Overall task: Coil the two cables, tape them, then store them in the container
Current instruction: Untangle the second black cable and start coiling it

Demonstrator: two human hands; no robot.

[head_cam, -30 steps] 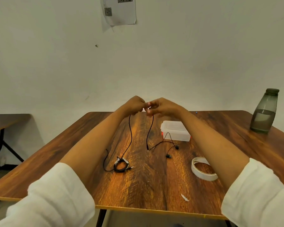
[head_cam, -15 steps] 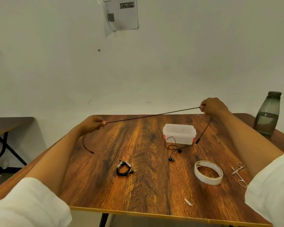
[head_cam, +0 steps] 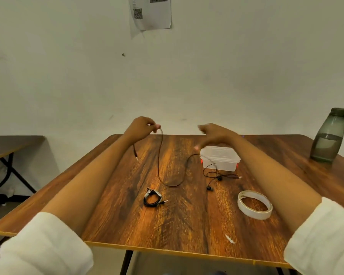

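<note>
The left hand [head_cam: 142, 126] pinches a dark cable [head_cam: 158, 155] that sags to the tabletop [head_cam: 187, 225] left of the lidded container [head_cam: 219, 158]. The blurred right hand [head_cam: 214, 133], fingers spread, hovers over the container. A taped coil [head_cam: 153, 199] lies nearer.

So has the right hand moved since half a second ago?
Yes. The right hand has swung inward toward the left hand, now above the container rather than beyond its right end.
</note>
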